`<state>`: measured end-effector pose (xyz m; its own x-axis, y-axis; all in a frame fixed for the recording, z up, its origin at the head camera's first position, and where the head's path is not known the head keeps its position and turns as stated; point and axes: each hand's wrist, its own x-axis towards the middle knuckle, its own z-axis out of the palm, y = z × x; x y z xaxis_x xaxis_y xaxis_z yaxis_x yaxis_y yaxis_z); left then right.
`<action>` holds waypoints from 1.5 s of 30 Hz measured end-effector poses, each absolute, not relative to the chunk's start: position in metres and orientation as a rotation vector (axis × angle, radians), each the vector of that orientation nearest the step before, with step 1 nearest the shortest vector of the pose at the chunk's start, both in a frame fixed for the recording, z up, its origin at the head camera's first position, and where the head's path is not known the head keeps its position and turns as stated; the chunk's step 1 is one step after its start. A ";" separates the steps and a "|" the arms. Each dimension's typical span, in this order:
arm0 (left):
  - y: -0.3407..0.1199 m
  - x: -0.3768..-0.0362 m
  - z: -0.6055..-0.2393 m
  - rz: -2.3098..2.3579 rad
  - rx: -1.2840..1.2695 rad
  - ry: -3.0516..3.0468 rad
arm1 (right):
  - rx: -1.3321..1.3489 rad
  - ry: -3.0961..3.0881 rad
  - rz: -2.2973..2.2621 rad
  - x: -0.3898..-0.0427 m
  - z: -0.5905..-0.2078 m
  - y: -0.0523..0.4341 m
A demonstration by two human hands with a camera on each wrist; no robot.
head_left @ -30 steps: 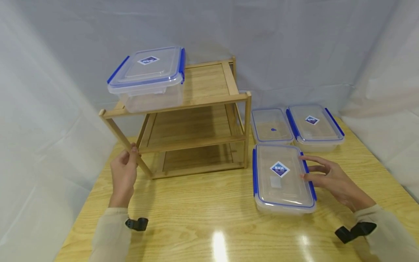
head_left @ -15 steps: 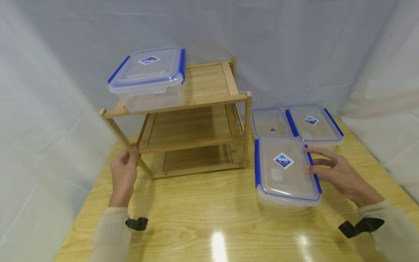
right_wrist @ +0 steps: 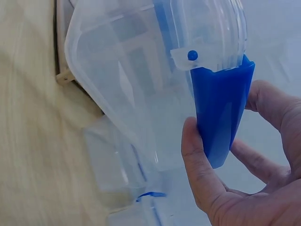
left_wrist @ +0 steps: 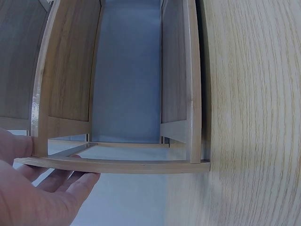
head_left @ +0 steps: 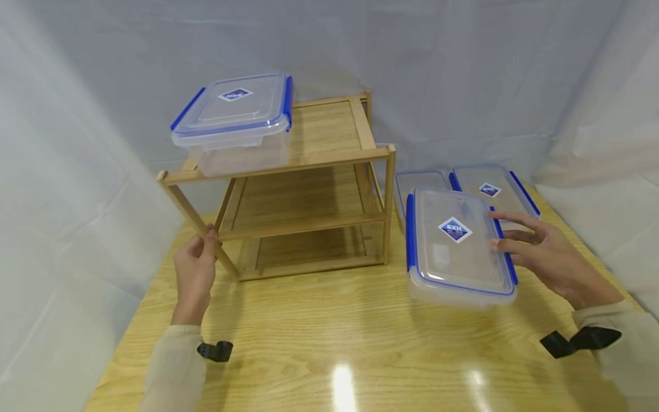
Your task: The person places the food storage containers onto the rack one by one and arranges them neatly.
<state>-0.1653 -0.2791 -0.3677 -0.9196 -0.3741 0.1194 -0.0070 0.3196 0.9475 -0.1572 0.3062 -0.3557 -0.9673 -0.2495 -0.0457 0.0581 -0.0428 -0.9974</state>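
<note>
My left hand [head_left: 195, 273] grips the front left post [head_left: 186, 207] of a three-tier wooden rack [head_left: 329, 129], at the middle shelf's height. In the left wrist view, the fingers [left_wrist: 77, 186] curl under that post. With my right hand [head_left: 553, 260] I hold a clear food storage container [head_left: 465, 260] by its right side, and it is raised over the table. The right wrist view shows thumb and fingers on either side of its blue locking clip [right_wrist: 221, 113]. A larger lidded container [head_left: 242, 123] sits on the rack's top shelf, at the left.
Two more lidded containers stand at the back right of the wooden table [head_left: 288, 343]: a smaller one [head_left: 419, 180] beside the rack and a blue-clipped one [head_left: 507, 197] right of it. The held container partly covers both. Pale curtains [head_left: 463, 74] enclose the table's back and sides.
My right hand has lifted the food storage container up, away from me and slightly right, so it overlaps the back containers more. The left hand stays on the rack's post.
</note>
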 end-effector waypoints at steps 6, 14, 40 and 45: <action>-0.279 -0.166 -0.368 -1.629 0.354 -2.279 | -0.222 1.939 -2.187 -0.164 -0.340 0.310; -0.279 -0.166 -0.368 -1.631 0.351 -2.277 | -0.082 1.985 -2.180 -0.168 -0.313 0.313; -0.277 -0.166 -0.368 -1.633 0.354 -2.275 | -0.002 1.860 -2.412 -0.206 -0.236 0.308; -0.276 -0.166 -0.368 -1.640 0.356 -2.270 | -0.032 1.727 -2.492 -0.212 -0.226 0.304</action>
